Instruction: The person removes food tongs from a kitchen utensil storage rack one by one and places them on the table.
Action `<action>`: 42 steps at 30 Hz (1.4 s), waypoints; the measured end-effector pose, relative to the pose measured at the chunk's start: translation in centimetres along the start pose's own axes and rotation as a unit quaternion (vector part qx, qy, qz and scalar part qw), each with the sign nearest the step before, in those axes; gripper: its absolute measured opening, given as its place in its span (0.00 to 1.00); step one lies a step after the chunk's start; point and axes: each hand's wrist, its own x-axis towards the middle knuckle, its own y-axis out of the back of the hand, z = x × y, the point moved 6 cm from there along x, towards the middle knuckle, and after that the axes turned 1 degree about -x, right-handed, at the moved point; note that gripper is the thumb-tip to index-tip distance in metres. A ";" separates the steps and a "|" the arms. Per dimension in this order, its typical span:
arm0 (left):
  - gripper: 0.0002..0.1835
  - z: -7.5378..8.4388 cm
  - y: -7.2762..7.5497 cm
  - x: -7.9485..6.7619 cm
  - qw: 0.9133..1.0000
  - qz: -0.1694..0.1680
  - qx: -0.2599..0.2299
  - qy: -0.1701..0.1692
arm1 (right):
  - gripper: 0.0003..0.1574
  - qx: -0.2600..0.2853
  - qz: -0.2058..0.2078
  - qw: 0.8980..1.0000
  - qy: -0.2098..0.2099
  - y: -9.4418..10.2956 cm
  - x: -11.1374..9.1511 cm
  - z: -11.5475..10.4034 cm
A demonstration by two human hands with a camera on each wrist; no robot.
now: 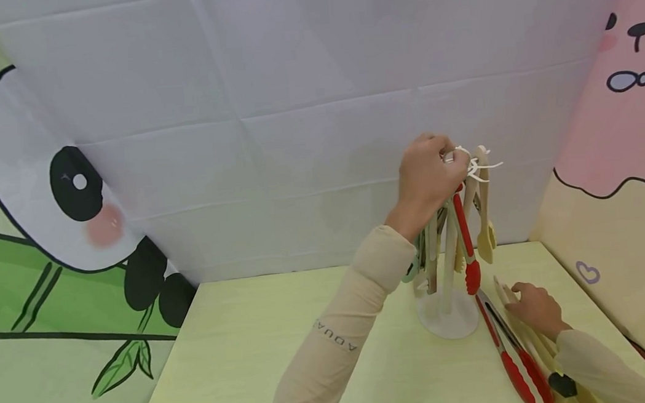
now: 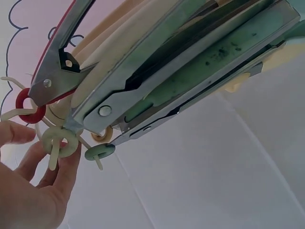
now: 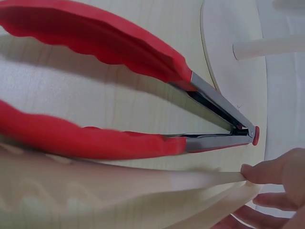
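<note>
At the top of a white hanging stand [image 1: 453,322], my left hand [image 1: 429,176] grips among the hooks. In the left wrist view the fingers of that hand [image 2: 35,191] curl round the hub beside a pale green ring [image 2: 60,141]. Several tongs and utensils hang there, among them red-tipped tongs [image 1: 467,242] and green tongs [image 2: 228,52]. My right hand [image 1: 536,308] is low at the right of the stand. Its thumb and fingers pinch the end of cream tongs [image 3: 143,183] lying on the table. Metal tongs with red grips [image 3: 109,38] lie spread beside them.
The pale wood-look table [image 1: 264,340] reaches a white sheet wall [image 1: 307,134] at the back. A pink and cream panel [image 1: 608,245] stands at the right. A black-ended utensil [image 1: 563,384] and other pale utensils lie near my right forearm.
</note>
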 end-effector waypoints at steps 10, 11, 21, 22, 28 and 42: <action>0.16 0.8 -0.2 0.0 0.998 0.000 0.045 0.052 | 0.28 -0.005 -0.012 1.000 0.001 -0.6 0.2 0.6; 0.15 0.8 -0.3 0.1 0.997 -0.001 0.045 0.058 | 0.28 -0.005 -0.012 1.000 0.003 -0.7 0.2 0.6; 0.13 0.7 -0.2 0.4 0.996 0.003 0.050 0.077 | 0.27 0.002 -0.011 1.000 0.011 -0.6 0.2 0.4; 0.14 0.7 -0.2 0.4 0.996 0.003 0.048 0.077 | 0.27 0.002 -0.011 1.000 0.011 -0.6 0.2 0.4; 0.15 0.7 -0.1 0.3 0.997 0.014 0.021 0.069 | 0.28 0.004 -0.022 1.000 0.004 -0.7 0.2 0.8; 0.16 0.8 -0.2 0.0 0.997 0.054 0.001 0.059 | 0.30 0.026 0.042 0.998 0.024 1.7 -0.1 0.1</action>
